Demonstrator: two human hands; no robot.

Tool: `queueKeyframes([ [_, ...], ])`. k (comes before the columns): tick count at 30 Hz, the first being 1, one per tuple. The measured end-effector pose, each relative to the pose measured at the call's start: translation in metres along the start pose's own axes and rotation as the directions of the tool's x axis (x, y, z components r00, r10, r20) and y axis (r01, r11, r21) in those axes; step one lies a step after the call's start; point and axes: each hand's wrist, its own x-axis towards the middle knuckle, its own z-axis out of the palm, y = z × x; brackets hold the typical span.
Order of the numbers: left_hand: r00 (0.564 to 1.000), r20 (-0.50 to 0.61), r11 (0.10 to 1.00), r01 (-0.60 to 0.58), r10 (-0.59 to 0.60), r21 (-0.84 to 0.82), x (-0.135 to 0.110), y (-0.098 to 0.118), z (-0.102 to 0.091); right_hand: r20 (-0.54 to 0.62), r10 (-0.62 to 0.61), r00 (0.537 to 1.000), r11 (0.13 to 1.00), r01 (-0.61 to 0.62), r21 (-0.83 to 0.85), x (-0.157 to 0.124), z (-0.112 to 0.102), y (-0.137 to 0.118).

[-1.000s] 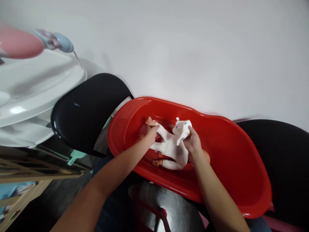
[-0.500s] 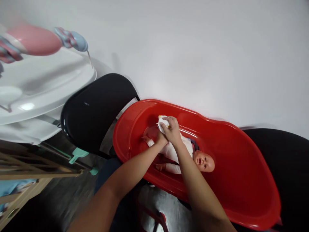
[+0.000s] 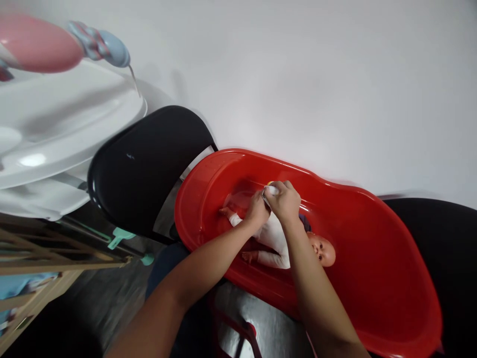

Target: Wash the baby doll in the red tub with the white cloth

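Note:
A baby doll (image 3: 274, 236) in white clothes lies on its back in a red plastic tub (image 3: 383, 278), head to the right. Over its body, my right hand (image 3: 286, 201) is closed on a small white cloth piece (image 3: 272, 190) with a bit of yellow; its exact kind is unclear. My left hand (image 3: 258, 211) is right beside it, fingers closed near the cloth's left edge. What the left fingers hold is hidden. One bare doll foot and one doll hand show to the left, and my right forearm covers part of the doll's head.
Black chairs (image 3: 149, 169) stand left and right of the tub. At upper left is a white tray-like surface (image 3: 74, 144) with a pink and blue toy part (image 3: 44, 44) above it. A wooden shelf (image 3: 44, 298) is at lower left. A white wall rises behind.
Both hands have moved a little to the right with the white cloth piece, and its visible part is smaller. The doll's head is now more covered by my right forearm. The view shifted slightly.

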Motion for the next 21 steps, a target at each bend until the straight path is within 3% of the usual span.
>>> queueKeyframes([
  [2,0.996,0.036,0.987,-0.089,0.085,0.133,-0.001,0.001,-0.001,-0.027,0.060,0.998,0.998,-0.060,0.012,0.001,-0.001,0.002],
  [5,0.992,0.074,0.961,-0.121,0.106,0.248,-0.004,0.001,-0.001,-0.057,0.185,0.981,0.979,-0.178,0.103,0.004,-0.004,0.006],
  [9,0.985,0.118,0.941,-0.156,0.125,0.299,-0.006,-0.003,0.000,-0.033,0.370,0.929,0.895,-0.346,0.282,0.006,-0.004,0.008],
  [13,0.989,0.098,0.940,-0.135,0.109,0.313,-0.007,-0.004,0.000,0.016,0.438,0.899,0.804,-0.400,0.439,0.007,0.003,0.010],
  [16,0.991,0.093,0.946,-0.120,0.096,0.301,-0.009,-0.003,-0.001,0.055,0.497,0.866,0.690,-0.432,0.581,0.007,0.009,0.014],
  [21,0.995,0.077,0.954,-0.088,0.068,0.286,-0.008,-0.004,0.002,0.205,0.618,0.759,0.373,-0.513,0.774,0.007,0.009,0.021],
])
